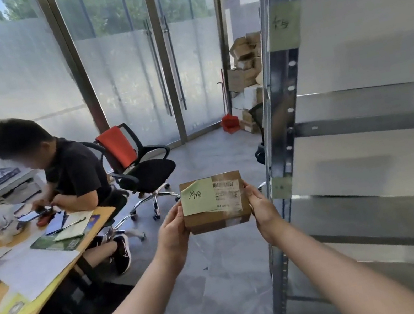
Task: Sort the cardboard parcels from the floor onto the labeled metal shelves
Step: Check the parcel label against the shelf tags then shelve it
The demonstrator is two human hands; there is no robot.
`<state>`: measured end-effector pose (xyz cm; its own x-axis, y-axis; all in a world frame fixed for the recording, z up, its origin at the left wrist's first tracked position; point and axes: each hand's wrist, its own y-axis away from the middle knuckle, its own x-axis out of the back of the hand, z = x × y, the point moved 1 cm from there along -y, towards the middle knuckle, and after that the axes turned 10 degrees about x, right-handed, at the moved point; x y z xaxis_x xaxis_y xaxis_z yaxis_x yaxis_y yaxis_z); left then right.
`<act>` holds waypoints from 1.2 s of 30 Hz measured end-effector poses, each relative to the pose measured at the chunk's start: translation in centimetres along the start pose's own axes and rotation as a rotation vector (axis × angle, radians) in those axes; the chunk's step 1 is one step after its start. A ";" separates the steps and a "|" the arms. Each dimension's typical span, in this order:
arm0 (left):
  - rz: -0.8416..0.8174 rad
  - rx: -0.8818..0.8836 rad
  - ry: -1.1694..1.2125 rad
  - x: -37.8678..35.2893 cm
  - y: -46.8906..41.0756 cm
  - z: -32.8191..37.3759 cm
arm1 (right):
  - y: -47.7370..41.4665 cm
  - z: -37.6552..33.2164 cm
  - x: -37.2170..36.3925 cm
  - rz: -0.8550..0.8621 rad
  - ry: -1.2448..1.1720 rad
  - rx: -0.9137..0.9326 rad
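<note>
Holding: left hand [173, 233] and right hand [262, 209] each grip one end of the parcel [215, 202], in the air just left of the shelves [366, 126].
Parcel: small brown carton, green note [198, 197] with handwriting, white barcode label [227, 191].
Shelves: bare metal, green tags [284, 25] on the upright.
Corner: stacked boxes [246, 75] by the glass doors.
Bench [99, 213]: papers, a seated person.

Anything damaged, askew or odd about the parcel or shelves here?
Only minor: the green note on the parcel has a folded top-left corner. Parcel looks intact, held between left hand and right hand; shelves look bare.
</note>
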<state>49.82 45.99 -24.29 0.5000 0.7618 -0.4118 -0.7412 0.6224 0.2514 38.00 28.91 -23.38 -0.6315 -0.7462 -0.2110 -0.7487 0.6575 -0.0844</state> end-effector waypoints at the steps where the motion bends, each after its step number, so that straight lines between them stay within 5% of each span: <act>1: -0.018 0.021 0.001 -0.2 -0.4 -0.5 | 0.4 0.1 0.5 0.033 0.001 0.001; 12: -0.235 0.152 -0.043 -5.0 -2.2 -5.8 | 4.8 1.5 7.8 0.323 0.056 -0.019; 36: -0.263 0.382 -0.084 -10.9 -4.5 -16.6 | 6.8 4.4 19.1 0.408 -0.015 -0.143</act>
<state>40.25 31.94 -35.48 0.6951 0.5713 -0.4364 -0.3743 0.8058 0.4589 21.76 19.54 -32.27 -0.8793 -0.4257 -0.2135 -0.4594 0.8764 0.1448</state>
